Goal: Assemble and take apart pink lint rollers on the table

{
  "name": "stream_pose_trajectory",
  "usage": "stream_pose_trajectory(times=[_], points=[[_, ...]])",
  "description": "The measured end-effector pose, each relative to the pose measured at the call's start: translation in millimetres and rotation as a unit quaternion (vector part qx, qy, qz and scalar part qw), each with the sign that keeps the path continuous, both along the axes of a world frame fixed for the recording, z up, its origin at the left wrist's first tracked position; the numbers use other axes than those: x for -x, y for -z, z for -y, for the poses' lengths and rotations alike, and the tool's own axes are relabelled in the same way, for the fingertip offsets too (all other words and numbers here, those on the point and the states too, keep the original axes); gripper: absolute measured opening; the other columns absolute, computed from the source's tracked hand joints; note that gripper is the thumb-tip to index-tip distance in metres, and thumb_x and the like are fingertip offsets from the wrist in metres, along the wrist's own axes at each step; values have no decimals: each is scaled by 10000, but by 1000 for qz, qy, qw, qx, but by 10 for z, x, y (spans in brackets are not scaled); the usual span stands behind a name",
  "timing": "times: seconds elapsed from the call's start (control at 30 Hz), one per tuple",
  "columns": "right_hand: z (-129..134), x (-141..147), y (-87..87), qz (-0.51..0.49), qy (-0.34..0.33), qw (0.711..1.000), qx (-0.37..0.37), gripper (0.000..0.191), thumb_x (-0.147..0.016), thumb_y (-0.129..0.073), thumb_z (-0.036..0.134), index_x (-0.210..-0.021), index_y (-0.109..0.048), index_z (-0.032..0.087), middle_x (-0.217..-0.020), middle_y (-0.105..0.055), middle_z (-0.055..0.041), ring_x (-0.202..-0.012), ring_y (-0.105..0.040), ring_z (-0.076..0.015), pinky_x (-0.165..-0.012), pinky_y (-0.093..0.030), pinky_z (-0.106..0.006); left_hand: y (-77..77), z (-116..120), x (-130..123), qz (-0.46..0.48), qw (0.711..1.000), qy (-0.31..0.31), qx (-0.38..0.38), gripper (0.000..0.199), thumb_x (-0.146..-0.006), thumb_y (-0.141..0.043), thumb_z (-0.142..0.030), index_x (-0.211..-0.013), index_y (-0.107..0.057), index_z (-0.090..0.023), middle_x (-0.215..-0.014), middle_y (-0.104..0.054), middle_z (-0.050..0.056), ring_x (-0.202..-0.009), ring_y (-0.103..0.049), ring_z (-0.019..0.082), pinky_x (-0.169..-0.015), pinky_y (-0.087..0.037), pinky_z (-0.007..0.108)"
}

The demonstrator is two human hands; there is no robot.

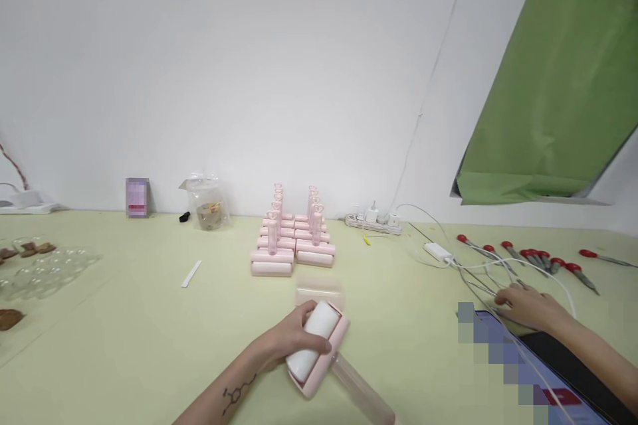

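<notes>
My left hand (pixel 302 337) is closed round the head of a pink lint roller (pixel 318 345) with a white paper roll. Its clear pink handle slants down to the right, toward the bottom edge. Just beyond it lies a see-through pinkish cover (pixel 319 292). Two rows of similar lint rollers (pixel 272 260) stand farther back, handles up. My right hand (pixel 531 305) is low over the table at the right, fingers bent down among white cables (pixel 493 262). A thin grey thing shows by its fingertips, mostly hidden. Near that hand lies a device with a lit screen (pixel 528 362), partly blurred out.
Several red-ended grey tools (pixel 541 259) lie at the right. A power strip (pixel 373 222) sits by the wall. Toward the left are a plastic bag with a tape roll (pixel 209 212), a white strip (pixel 191 273), a small box (pixel 137 198) and clear bubbly packaging (pixel 54 269).
</notes>
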State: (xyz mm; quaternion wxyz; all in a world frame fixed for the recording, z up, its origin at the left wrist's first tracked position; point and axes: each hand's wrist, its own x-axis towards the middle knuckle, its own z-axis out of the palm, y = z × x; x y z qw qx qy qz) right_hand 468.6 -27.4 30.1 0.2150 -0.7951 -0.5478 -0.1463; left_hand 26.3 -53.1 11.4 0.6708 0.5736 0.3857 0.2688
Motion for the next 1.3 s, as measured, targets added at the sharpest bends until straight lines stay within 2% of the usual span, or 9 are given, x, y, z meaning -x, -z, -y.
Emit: stream_pose_trajectory(times=[0.2,0.3,0.57,0.7,0.8,0.9,0.97,1.13,1.3], points=[[-168,-189,-91,-2,-1,985,174,110,-629,-591,90,-564,-672,126,-803,-636,-190,-770,-594,-238,-574,-327,-310,30,-7,-10,22,999,-29,5,514,-574,-655,-189,-1054,-471,-190,-895,-557,12,-792,-523,162,-699,-427,269],[-227,-210,-95,8,22,977,213,149,-683,-569,130,-542,-616,138,-748,-626,-108,-726,-573,-185,-611,-361,-301,55,-12,-23,36,999,-24,7,451,-609,-661,-243,-1020,-487,-177,-890,-569,19,-803,-534,165,-721,-425,278],[-122,-177,-151,-6,-1,991,133,124,-758,-466,231,-749,-566,159,-880,-608,-163,-805,-577,-256,-612,-373,-320,33,-8,-45,46,998,-28,15,411,-630,-641,-282,-1000,-497,-177,-830,-576,21,-757,-549,171,-685,-420,279],[11,344,-222,-67,-71,994,57,299,-819,-344,398,-1022,-455,208,-883,-616,-76,-727,-589,-187,-569,-426,-253,32,10,-71,42,997,-67,4,336,-631,-609,-250,-941,-501,-179,-767,-548,-7,-686,-524,147,-626,-413,253],[256,1154,-233,-177,-282,941,55,374,-787,-388,502,-1015,-510,232,-798,-616,-41,-604,-564,-166,-545,-450,-255,55,0,-92,12,992,-113,-53,257,-636,-574,-222,-877,-503,-168,-724,-523,-18,-654,-495,134,-590,-398,234],[560,1936,-235,-147,-423,888,99,290,-838,-366,433,-1003,-544,275,-890,-612,-21,-687,-579,-143,-571,-447,-224,68,-14,-98,-15,982,-130,-139,251,-628,-558,-182,-872,-506,-154,-758,-537,-5,-701,-498,144,-633,-404,239],[705,2252,-232,-82,-431,896,74,295,-863,-326,391,-1034,-543,288,-846,-609,-11,-536,-549,-109,-508,-424,-219,58,-9,-98,-23,975,-124,-183,285,-626,-552,-166,-907,-507,-151,-805,-553,6,-744,-505,152,-675,-410,247],[803,2347,-182,52,-415,908,-2,311,-869,-309,334,-1039,-565,285,-748,-596,-3,-404,-501,-86,-408,-357,-203,15,41,-114,-38,969,-111,-219,320,-630,-546,-167,-948,-507,-160,-875,-562,18,-801,-509,168,-714,-414,260],[832,2288,-247,53,-409,910,39,328,-874,-285,339,-1041,-560,276,-718,-594,-5,-453,-550,-119,-422,-378,-218,11,49,-138,-41,969,-109,-217,312,-650,-514,-164,-961,-490,-166,-874,-561,15,-793,-506,164,-712,-416,264]])
